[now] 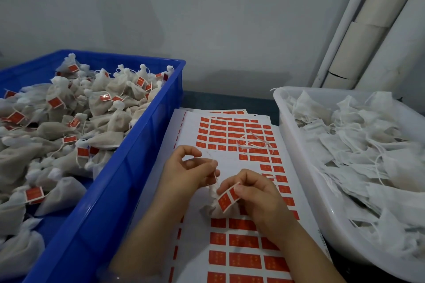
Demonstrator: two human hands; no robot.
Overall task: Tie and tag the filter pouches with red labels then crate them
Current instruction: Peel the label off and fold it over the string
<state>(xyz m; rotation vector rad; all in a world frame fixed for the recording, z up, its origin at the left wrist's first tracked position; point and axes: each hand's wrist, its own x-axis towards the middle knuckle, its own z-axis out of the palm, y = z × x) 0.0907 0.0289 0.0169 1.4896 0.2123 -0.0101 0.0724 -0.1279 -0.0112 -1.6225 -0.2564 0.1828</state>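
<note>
Pinching the string in my left hand and a loose red label in my right hand, I keep the pouch over the label sheet. If the string slackens, the label may fold askew or stick to itself.

Hands: two, left hand and right hand.
Blue crate: one.
Tagged pouches in crate: dozens in a heap, too many for exact count.
White tub: one.
Untagged pouches in tub: dozens, tangled, uncountable.
Label sheets: stack on tabletop, one on top, edges of at least two more beneath.
Pouch between hands: one.
Drawstring pinched by left hand: one.
Peeled red label pinched by right hand: one.
Loose string tangle on top sheet: one.
</note>
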